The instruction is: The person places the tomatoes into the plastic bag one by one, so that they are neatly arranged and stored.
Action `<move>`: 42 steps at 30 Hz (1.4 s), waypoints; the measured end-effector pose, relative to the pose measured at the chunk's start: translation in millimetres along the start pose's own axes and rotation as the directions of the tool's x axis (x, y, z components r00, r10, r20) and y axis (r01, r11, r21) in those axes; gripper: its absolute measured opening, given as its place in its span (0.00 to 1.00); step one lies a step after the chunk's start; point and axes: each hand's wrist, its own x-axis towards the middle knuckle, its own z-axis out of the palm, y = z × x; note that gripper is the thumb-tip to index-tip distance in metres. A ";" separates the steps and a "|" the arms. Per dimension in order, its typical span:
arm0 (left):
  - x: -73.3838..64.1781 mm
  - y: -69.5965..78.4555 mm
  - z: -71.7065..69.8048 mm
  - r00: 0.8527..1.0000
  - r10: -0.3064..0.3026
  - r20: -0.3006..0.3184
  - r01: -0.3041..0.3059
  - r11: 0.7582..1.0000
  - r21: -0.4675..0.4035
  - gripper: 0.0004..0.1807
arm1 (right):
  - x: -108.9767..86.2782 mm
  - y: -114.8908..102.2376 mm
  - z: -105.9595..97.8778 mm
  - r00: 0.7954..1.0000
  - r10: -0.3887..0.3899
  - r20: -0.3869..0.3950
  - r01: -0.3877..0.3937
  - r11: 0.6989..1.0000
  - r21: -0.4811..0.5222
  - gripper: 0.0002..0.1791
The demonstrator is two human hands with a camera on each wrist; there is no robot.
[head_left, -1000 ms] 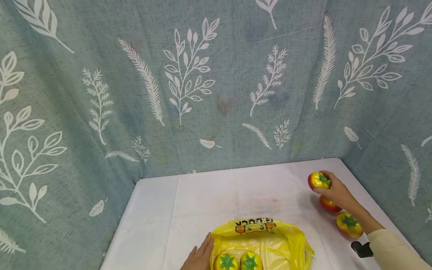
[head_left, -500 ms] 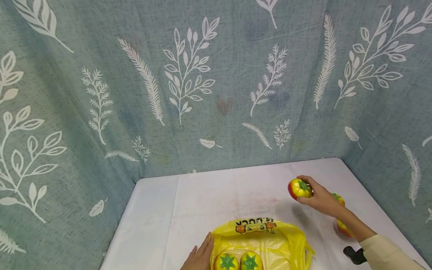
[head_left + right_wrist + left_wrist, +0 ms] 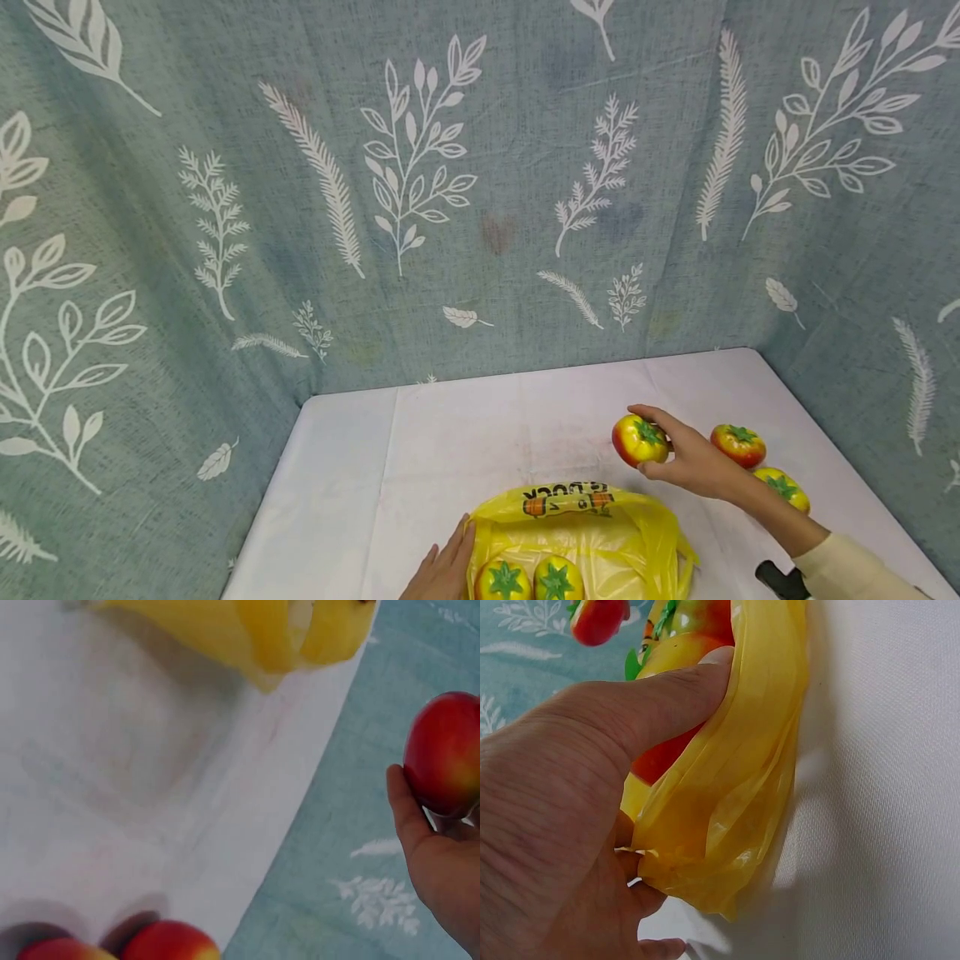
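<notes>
My right hand [image 3: 693,457] holds a red-and-yellow toy persimmon [image 3: 640,440] with a green star-shaped top, raised above the table behind the bag. In the right wrist view the same persimmon [image 3: 444,754] sits between the fingers and thumb. My left hand [image 3: 442,567] is at the left edge of an opened yellow plastic bag [image 3: 570,533]. The left wrist view shows the left thumb [image 3: 682,697] along the bag's inner side, with the other fingers behind the bag wall [image 3: 757,750]. Inside the bag two persimmons, a left one [image 3: 504,581] and a right one [image 3: 558,580], lie side by side.
Two more persimmons, a rear one [image 3: 738,444] and a front one [image 3: 782,487], lie at the table's right side, by the right forearm. The white-covered table [image 3: 337,483] is bordered by a green leaf-patterned curtain [image 3: 480,250]. A black strap piece [image 3: 780,579] shows at the right sleeve.
My right hand has carried the persimmon leftward and nearer the bag, away from the two on the right, which are now uncovered. My left hand and the bag have stayed put.
</notes>
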 end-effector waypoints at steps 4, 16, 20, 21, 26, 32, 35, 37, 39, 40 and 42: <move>-0.1 0.4 -0.8 1.000 -0.003 -0.001 0.003 1.000 -0.008 0.65 | 0.5 -9.2 9.0 0.999 -0.017 0.051 0.016 1.000 0.012 0.42; 1.0 1.7 -3.3 0.999 -0.024 0.026 0.024 1.000 -0.016 0.65 | 7.0 -27.1 44.0 0.974 -0.120 0.194 0.105 0.991 0.088 0.40; 1.4 2.1 -3.8 0.999 -0.022 0.027 0.022 1.000 -0.002 0.64 | 9.9 -33.4 53.3 0.963 -0.144 0.228 0.126 0.988 0.095 0.40; 1.2 2.1 -4.0 0.999 -0.021 0.028 0.021 1.000 0.002 0.64 | 10.6 -35.2 55.1 0.961 -0.147 0.235 0.128 0.987 0.093 0.39; 0.1 2.4 -4.0 0.999 -0.023 0.029 0.023 1.000 -0.001 0.63 | 14.7 -43.4 63.8 0.950 -0.165 0.266 0.145 0.985 0.095 0.39; -1.0 2.8 -4.8 0.999 -0.034 0.025 0.035 0.999 -0.029 0.65 | 19.4 -48.2 76.6 0.932 -0.204 0.298 0.176 0.977 0.117 0.39; -1.5 3.2 -4.9 0.999 -0.038 0.023 0.039 0.999 -0.028 0.65 | 21.2 -50.6 83.3 0.923 -0.211 0.322 0.182 0.976 0.120 0.39; -1.9 3.9 -5.0 0.999 -0.041 0.021 0.042 0.999 -0.021 0.65 | 22.3 -52.4 87.7 0.916 -0.215 0.338 0.183 0.975 0.125 0.38; -2.4 4.5 -5.2 0.999 -0.041 0.021 0.042 0.999 -0.017 0.65 | 23.5 -54.0 92.0 0.910 -0.221 0.351 0.185 0.974 0.133 0.38; -2.4 4.9 -5.4 0.999 -0.046 0.024 0.046 0.999 -0.019 0.65 | 24.2 -54.6 94.1 0.908 -0.224 0.354 0.188 0.973 0.133 0.38; -2.7 5.7 -6.0 0.998 -0.057 0.032 0.058 0.998 -0.027 0.65 | 25.3 -55.9 98.2 0.904 -0.224 0.364 0.186 0.973 0.137 0.37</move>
